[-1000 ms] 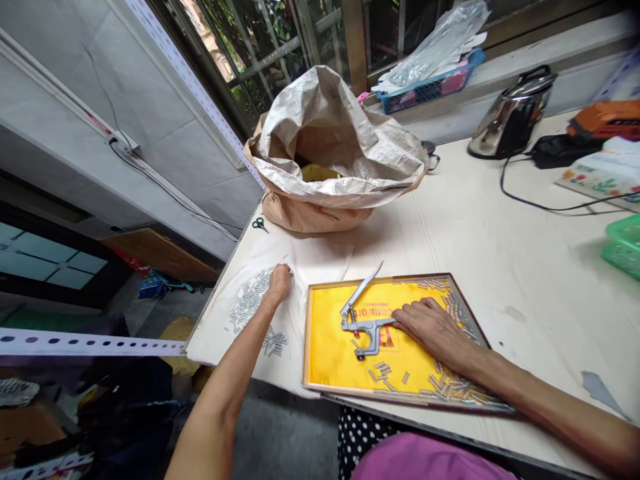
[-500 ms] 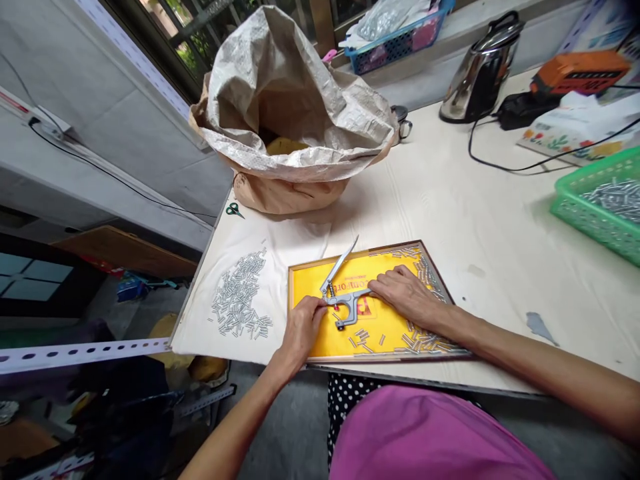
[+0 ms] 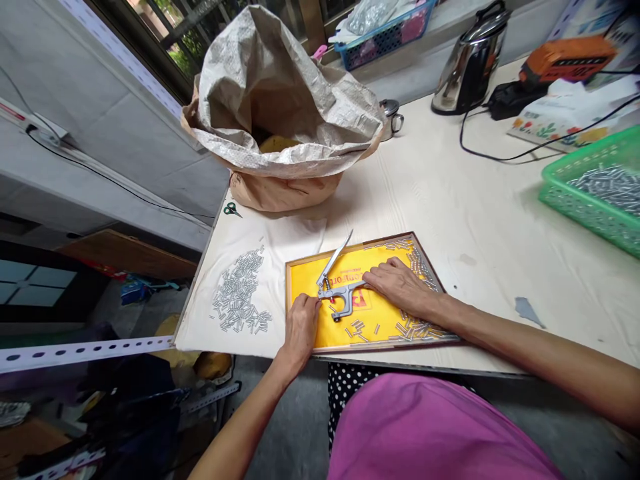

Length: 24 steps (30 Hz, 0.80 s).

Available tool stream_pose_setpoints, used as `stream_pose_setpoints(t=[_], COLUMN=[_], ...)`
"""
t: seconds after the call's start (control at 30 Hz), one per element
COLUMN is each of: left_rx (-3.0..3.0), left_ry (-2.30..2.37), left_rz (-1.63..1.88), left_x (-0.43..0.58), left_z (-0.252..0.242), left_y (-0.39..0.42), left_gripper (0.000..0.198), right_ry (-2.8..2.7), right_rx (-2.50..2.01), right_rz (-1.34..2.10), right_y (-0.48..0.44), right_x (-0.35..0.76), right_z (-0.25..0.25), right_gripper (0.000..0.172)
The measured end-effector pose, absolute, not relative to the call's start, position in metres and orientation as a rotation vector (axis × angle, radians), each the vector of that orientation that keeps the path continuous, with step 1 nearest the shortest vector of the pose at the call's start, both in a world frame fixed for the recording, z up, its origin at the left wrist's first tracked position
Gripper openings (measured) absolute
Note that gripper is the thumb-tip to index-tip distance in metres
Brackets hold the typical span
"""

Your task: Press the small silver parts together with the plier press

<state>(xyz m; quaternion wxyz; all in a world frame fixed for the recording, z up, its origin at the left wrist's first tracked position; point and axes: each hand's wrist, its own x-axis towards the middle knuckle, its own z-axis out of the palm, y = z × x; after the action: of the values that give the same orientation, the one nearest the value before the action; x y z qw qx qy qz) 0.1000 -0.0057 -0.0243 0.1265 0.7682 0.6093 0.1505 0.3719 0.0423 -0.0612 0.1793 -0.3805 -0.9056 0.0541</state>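
Observation:
A grey pair of snap-fastener pliers (image 3: 345, 292) lies over a shallow yellow-bottomed tray (image 3: 334, 340), its two handles spread apart. My right hand (image 3: 400, 283) grips the end of its lower handle, the forearm crossing the tray's right side. Beside the head of the pliers, my left hand (image 3: 301, 327) is closed in a pinch at the tray's left edge. Whatever those fingertips hold is too small and covered to make out. Short metal pins (image 3: 417, 329) line the tray's right and front sides, and a few lie loose near its middle.
A heap of metal pins (image 3: 240, 293) lies on the cloth at left, with green-handled scissors (image 3: 231, 209) behind. A large open sack (image 3: 285, 190) stands at the back. On the right are a green basket (image 3: 585, 213) of metal pieces, a kettle (image 3: 467, 63) and a cord (image 3: 500, 159).
The whole view has shifted slightly. My left fingertips have moved slightly at the pliers' head; my right hand keeps its grip on the handle.

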Motion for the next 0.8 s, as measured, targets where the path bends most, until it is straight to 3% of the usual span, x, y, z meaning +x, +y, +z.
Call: stream_pose_setpoints(t=[0.2, 0.47, 0.6, 0.8], left_rx=[1.787, 0.950, 0.902, 0.985], left_ry=[1.712, 1.509, 1.649, 1.639], left_rz=[0.696, 0.937, 1.098, 0.991], left_x=[0.111, 0.124, 0.116, 0.122], left_z=[-0.021, -0.013, -0.008, -0.013], left_y=[-0.012, -0.010, -0.006, -0.015], left_gripper=[0.017, 0.048, 0.050, 0.041], right_ry=[-2.490, -2.360, -2.470, -2.587], right_rx=[-1.038, -1.133, -1.064, -0.993], right_rz=[0.161, 0.066, 0.086, 0.058], right_y=[0.041, 0.041, 0.039, 0.035], right_x=[0.373, 0.377, 0.375, 0.371], right_z=[-0.063, -0.050, -0.052, -0.051], right_gripper=[0.029, 0.034, 0.032, 0.029])
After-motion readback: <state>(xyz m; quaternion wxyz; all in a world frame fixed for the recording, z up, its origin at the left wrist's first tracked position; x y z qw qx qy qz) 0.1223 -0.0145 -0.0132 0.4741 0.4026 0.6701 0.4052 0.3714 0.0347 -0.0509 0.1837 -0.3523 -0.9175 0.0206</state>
